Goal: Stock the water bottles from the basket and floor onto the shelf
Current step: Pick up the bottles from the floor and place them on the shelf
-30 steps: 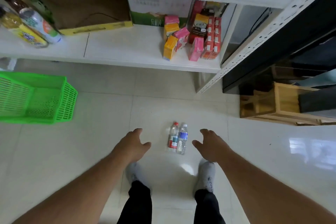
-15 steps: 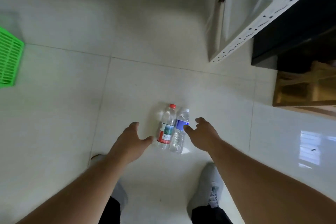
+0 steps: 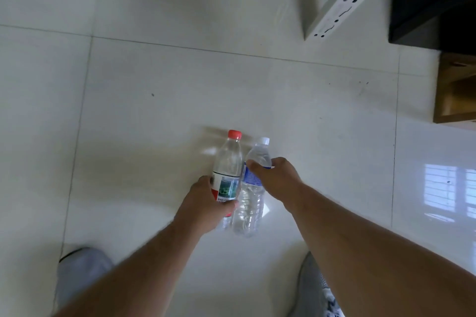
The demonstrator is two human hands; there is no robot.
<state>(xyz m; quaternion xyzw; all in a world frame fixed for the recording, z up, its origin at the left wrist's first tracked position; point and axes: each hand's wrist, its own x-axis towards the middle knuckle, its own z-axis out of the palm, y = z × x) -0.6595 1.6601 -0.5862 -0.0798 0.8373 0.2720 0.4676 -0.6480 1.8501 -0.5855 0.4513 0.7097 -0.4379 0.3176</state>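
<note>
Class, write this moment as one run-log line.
left hand grips red-capped bottle | right hand grips white-capped bottle | bottles upright on floor

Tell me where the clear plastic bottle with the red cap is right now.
In the head view, the red-capped clear plastic bottle stands on the white tile floor, centre frame, gripped by the left hand, touching the white-capped bottle on its right.

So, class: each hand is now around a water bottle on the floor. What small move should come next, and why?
Probably lift both bottles straight up off the floor. The left hand grips the red-capped bottle at its label and the right hand grips the white-capped bottle near its shoulder, so both seem secured. They stand side by side, apparently touching, so rising together should avoid knocking either.
</note>
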